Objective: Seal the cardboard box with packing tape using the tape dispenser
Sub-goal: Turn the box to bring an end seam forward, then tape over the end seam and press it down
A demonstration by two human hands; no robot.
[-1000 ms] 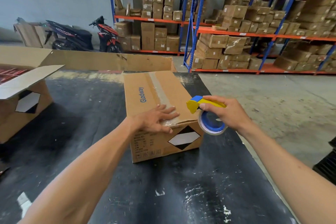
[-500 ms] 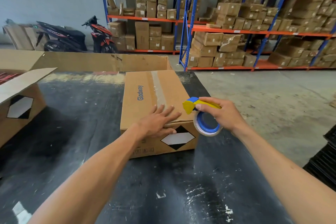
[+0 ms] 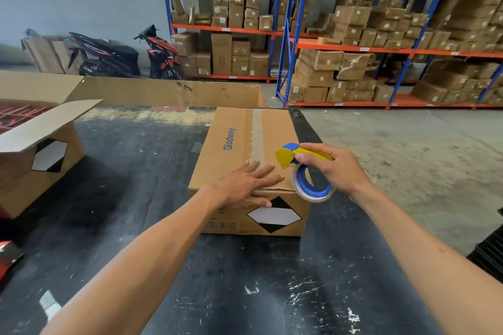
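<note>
A closed cardboard box (image 3: 234, 141) printed "Glodway" stands on the black table (image 3: 245, 294), with a strip of clear tape (image 3: 257, 133) running along its top seam. My left hand (image 3: 245, 185) lies flat, fingers spread, on the near top edge of the box, over the end of the tape. My right hand (image 3: 334, 168) grips a yellow and blue tape dispenser (image 3: 302, 168) with a roll of clear tape, held just above the box's near right corner.
An open cardboard box (image 3: 40, 160) sits at the left of the table. A flattened cardboard sheet (image 3: 163, 92) stands along the far edge. Shelving racks (image 3: 353, 49) full of boxes and a parked scooter (image 3: 109, 54) are beyond. Concrete floor (image 3: 408, 158) lies to the right.
The view has shifted slightly, so box and hands sit a little more central. Both hands keep the same hold and place on the box; the dispenser stays at the near right corner.
</note>
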